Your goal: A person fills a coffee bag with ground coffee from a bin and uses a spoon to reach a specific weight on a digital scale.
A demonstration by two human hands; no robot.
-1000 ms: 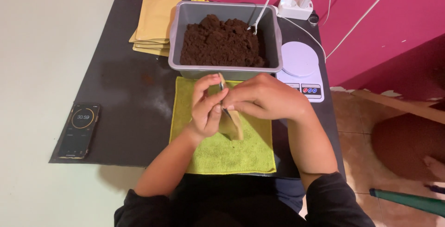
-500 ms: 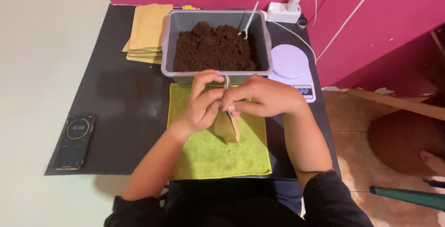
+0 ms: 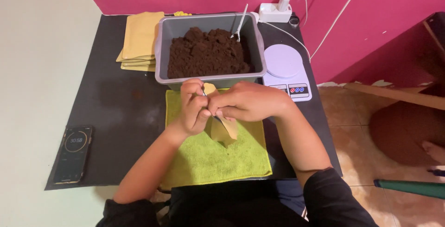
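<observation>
Both hands meet above the green towel (image 3: 213, 157), which lies at the near edge of the black table (image 3: 120, 106), in its middle. The left hand (image 3: 193, 108) is closed, with its fingers pinching the top of a small tan paper pouch (image 3: 223, 127). The right hand (image 3: 248, 102) is also curled closed on the same top part of the pouch, from the other side, so the two hands touch each other. The pouch hangs down from the fingers, and its lower end is just over the towel; I cannot tell if it touches.

Behind the hands stands a grey tub (image 3: 211, 53) full of dark brown powder, with a spoon (image 3: 240, 23) in it. A stack of tan pouches (image 3: 139, 41) lies at the far left corner. A white scale (image 3: 285, 69) is right of the tub, and a phone (image 3: 73, 153) lies at the near left corner.
</observation>
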